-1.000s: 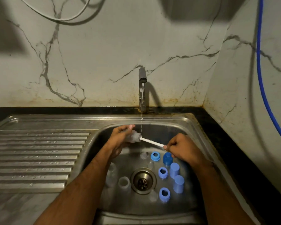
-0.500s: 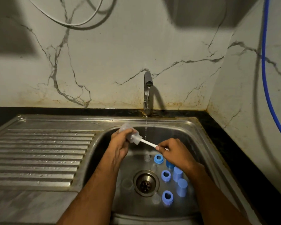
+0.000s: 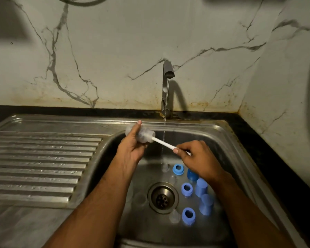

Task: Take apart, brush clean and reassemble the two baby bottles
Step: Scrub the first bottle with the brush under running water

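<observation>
My left hand (image 3: 132, 145) grips a clear baby bottle body (image 3: 141, 134), held on its side above the sink's back left rim. A brush with a white handle (image 3: 162, 143) is pushed into its mouth, and my right hand (image 3: 197, 156) pinches the handle's other end. On the sink floor lie blue collar rings (image 3: 177, 169) (image 3: 186, 189) (image 3: 188, 214), blue caps (image 3: 201, 187) (image 3: 206, 204) and a darker blue part (image 3: 191, 174) partly under my right wrist. Clear pieces (image 3: 174, 218) (image 3: 140, 198) are faint near the drain.
The tap (image 3: 166, 86) at the back runs a thin stream into the steel sink (image 3: 227, 145), just right of the bottle. A ribbed draining board (image 3: 43, 163) lies to the left. The drain (image 3: 163, 197) sits mid-basin. A black counter edge and marble walls close the right and back.
The bottle and my left hand have lifted up and left, out of the water stream. My right hand follows with the brush handle.
</observation>
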### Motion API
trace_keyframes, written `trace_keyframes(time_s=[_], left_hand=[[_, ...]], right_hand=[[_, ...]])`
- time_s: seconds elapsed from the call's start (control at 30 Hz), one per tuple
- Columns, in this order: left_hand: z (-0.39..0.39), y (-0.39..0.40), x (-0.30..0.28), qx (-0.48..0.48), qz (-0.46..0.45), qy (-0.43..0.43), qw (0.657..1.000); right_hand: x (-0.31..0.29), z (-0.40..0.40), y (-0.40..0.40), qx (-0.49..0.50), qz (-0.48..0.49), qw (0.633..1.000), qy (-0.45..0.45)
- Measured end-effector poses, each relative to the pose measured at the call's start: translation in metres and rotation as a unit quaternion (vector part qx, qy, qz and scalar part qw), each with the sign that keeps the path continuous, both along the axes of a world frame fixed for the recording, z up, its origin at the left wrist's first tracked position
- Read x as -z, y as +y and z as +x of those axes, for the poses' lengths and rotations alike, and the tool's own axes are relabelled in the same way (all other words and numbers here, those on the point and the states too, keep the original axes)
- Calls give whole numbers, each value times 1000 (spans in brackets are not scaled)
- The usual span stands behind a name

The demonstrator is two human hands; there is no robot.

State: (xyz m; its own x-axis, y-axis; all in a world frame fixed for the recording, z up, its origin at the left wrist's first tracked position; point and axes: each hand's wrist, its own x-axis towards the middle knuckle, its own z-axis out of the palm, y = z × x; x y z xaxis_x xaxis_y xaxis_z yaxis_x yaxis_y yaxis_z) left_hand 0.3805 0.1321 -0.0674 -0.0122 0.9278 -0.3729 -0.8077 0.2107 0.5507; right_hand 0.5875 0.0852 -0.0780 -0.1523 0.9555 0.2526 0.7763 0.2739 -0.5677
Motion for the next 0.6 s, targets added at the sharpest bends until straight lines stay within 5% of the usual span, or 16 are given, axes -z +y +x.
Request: trace_keyframes(time_s=[0.4, 0.6], left_hand=[[7, -4, 6, 25, -2, 35, 999], [0, -1, 4, 6, 25, -3, 1000]], right_hand=[[-9, -2, 2, 28, -83, 994, -61], [-4, 13, 2, -45, -76, 992, 93]])
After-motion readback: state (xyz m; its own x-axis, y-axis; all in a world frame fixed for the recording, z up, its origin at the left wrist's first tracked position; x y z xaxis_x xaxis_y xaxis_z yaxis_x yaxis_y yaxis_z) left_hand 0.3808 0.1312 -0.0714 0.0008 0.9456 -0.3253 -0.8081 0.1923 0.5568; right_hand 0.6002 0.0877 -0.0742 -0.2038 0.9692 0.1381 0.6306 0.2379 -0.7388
